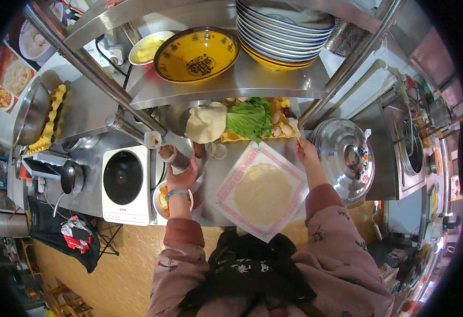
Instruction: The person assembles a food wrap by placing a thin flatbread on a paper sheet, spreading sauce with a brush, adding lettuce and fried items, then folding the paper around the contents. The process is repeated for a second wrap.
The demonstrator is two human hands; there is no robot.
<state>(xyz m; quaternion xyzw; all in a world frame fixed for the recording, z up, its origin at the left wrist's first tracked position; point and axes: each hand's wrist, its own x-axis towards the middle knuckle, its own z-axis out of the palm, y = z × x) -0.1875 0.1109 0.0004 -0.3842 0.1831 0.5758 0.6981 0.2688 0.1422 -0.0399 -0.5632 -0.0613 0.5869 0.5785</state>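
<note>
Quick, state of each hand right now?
Left hand: closed around a clear jar with dark contents.
Right hand: closed on a slim pale thing; exactly what it is cannot be told.

Across my view, steel surface point(91, 195). On it, left to right, I make out white cooktop point(123, 177), food bowl point(160, 212) partly hidden by forearm, paper sheet point(225, 182), near corner past front edge. Behind sheet, yellow egg tray point(232, 138). Steel shelf point(210, 91) above: small bowl point(163, 35), yellow bowl point(197, 55), dish stack point(284, 39). Below, I see tan floor point(136, 253), black chair point(44, 232) on it, left.
</note>
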